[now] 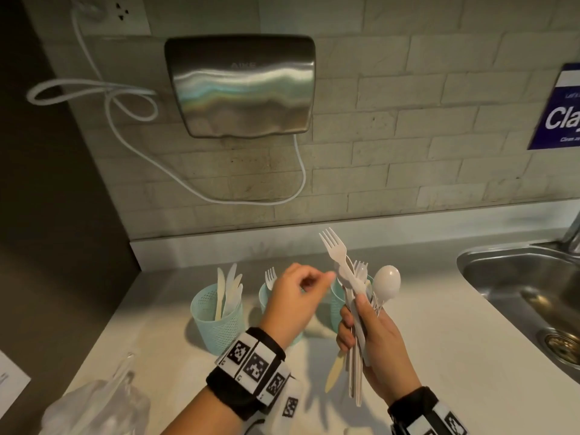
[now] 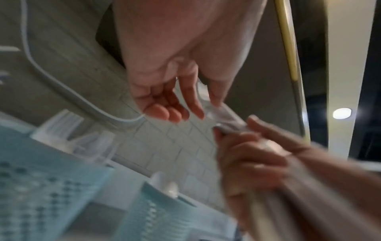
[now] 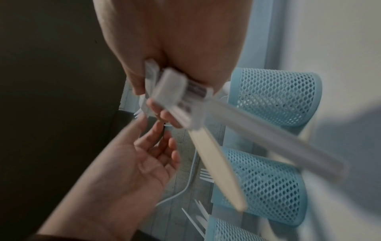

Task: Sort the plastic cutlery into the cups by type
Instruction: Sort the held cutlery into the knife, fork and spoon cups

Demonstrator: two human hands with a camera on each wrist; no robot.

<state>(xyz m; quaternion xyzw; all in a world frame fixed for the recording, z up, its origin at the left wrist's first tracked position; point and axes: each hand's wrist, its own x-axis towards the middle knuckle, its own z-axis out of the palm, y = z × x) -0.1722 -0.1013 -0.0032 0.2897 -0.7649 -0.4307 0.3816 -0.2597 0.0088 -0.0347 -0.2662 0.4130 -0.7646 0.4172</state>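
Partly sorted, I'd say: knives stand in the left cup (image 1: 216, 312), a fork in the middle cup (image 1: 265, 296), while the right hand (image 1: 373, 337) grips a mixed bundle (image 1: 356, 287) above the surface (image 1: 470, 356) and the left hand (image 1: 295, 299), fingers loose and holding nothing, reaches its tips toward it.

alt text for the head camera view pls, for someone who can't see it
A person's right hand grips a mixed bundle of plastic cutlery over a white counter while the left hand reaches toward its top. Behind stand three mesh cups; the leftmost holds knives. A sink lies at right.
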